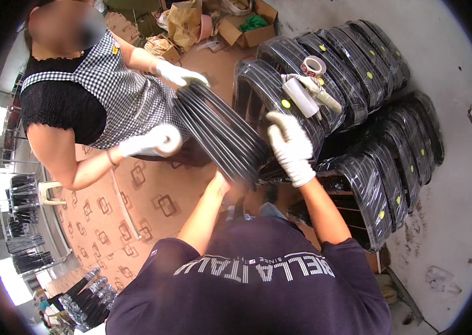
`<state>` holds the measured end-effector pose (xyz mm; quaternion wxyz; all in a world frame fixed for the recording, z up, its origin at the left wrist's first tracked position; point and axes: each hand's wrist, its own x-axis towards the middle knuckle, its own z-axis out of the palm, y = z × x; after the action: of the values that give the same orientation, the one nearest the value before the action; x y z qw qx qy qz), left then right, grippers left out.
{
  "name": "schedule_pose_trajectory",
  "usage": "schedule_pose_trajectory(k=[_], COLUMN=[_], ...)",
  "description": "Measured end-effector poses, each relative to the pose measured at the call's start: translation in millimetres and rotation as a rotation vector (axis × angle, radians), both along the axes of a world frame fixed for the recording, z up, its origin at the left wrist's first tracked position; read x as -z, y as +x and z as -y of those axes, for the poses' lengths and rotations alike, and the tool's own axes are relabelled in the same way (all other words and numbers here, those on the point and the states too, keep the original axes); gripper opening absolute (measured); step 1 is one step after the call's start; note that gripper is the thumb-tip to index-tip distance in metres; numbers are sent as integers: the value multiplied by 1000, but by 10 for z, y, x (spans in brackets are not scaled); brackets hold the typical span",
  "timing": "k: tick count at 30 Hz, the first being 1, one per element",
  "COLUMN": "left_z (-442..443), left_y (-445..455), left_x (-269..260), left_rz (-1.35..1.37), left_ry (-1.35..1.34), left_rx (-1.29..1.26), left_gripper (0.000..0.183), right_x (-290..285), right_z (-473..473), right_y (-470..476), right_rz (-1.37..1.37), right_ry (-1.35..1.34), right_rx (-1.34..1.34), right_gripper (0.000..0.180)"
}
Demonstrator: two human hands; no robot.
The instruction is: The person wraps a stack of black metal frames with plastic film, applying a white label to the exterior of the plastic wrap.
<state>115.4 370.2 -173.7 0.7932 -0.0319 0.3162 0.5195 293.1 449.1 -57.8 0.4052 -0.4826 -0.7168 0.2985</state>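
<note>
A bundle of long black looped strips (223, 134) spans the space between me and a co-worker. My bare left hand (224, 183) supports its near end from below, with the fingers partly hidden behind it. My right hand (290, 146), in a white glove, is raised just right of the bundle, fingers apart and holding nothing. At the far end, the co-worker's gloved hand (181, 75) touches the bundle, while the other gloved hand (150, 142) holds a roll of clear film (170, 139).
Film-wrapped black bundles (370, 188) are stacked to the right. On the upper stack lie a tape roll (314, 66), a white roll (301, 97) and a glove (328, 100). An open cardboard box (257, 35) stands beyond. A plastic stool (47, 192) is at left.
</note>
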Motion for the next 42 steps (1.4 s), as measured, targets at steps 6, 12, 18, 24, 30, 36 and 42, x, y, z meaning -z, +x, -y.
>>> schedule_pose_trajectory(k=[6,12,18,24,30,36,42], left_z=[357,212,78,-41,-261,-605,-287], left_y=[19,-248,-414,-621,-832,-1129,-1216], left_x=[-324,-366,-483,-513,-579,-782,-495], left_rz=[207,-164,-350,-473,-510,-597,-474], left_ry=[-24,47,13,-120,-199,-168,-202], left_rx=[-312,-446,-349,-280,-236,-276,-272], left_gripper=[48,58,51,41,43,45,42], right_x=[698,909,635,835,910,849,216], right_z=[156,148,101,107,15,-230,-743], right_y=[-58,-400,-581,-721,-921,-1329,-1744], right_rz=[-44,-295,-365,-319,-368,-389,211], right_ry=[-954,-819,-812,-746,-674,-609,-101], right_rx=[-518,-309,-269,-195,-148,-118,-268], right_gripper=[62,50,51,50,47,52,48])
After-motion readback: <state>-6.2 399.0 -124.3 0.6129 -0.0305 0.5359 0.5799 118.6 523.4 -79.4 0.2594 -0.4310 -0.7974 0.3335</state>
